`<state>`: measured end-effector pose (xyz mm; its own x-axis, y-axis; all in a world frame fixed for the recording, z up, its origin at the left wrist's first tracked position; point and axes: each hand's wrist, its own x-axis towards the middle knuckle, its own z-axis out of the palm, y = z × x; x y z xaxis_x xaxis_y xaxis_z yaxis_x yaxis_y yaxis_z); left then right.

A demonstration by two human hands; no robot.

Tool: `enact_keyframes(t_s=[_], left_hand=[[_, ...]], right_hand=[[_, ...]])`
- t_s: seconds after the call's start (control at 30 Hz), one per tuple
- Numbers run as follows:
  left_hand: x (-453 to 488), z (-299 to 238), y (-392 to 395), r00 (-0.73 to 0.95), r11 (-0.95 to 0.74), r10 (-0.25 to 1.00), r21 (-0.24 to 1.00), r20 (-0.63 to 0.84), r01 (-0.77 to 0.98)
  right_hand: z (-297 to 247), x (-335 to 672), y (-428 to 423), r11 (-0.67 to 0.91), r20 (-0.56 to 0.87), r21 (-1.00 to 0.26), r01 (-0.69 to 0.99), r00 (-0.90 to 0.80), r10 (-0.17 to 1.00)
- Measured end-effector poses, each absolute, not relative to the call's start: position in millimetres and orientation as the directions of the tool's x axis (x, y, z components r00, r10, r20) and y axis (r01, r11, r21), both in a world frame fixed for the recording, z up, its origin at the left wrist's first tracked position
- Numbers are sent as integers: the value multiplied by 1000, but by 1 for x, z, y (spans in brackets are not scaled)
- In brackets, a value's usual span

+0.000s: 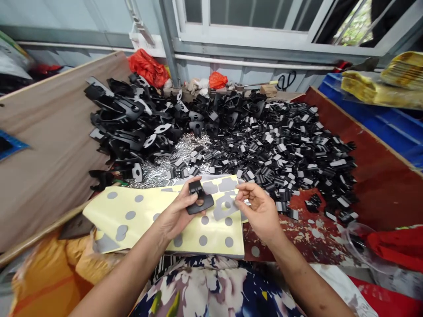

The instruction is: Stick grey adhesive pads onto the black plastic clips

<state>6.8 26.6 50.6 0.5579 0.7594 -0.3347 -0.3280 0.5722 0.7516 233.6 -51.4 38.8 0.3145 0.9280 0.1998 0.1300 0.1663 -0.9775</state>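
Note:
My left hand (180, 211) grips a black plastic clip (201, 207) with an upright ribbed part and a wide base with a round hole. Close by on the right, my right hand (259, 209) has thumb and forefinger curled together at the edge of a tilted grey foam sticker (220, 211), which appears pinched there. Through the sticker's round hole yellow shows. Beneath both hands spreads a yellow backing sheet (193, 226) bearing grey dots and, near its far edge, larger grey shapes.
Large black clips (122, 112) are heaped at the back left, several with grey pads. Small black clips (264, 145) with grey pads fill the middle and right. Wooden boards (62, 105) and a red-brown board (370, 163) flank the worktable. Scissors (287, 80) lie at the back.

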Motion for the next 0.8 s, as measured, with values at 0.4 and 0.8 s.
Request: enact_keyframes(t_s=[0.4,0.8], left_hand=[[21,40,16,604,613,746,643,-280,-459],[23,37,17,620,626,738,615,-268,-479]], right_hand=[[20,188,-29,151,181,-981,120,300,937],[13,190,-28,141,179,-978,152,282,943]])
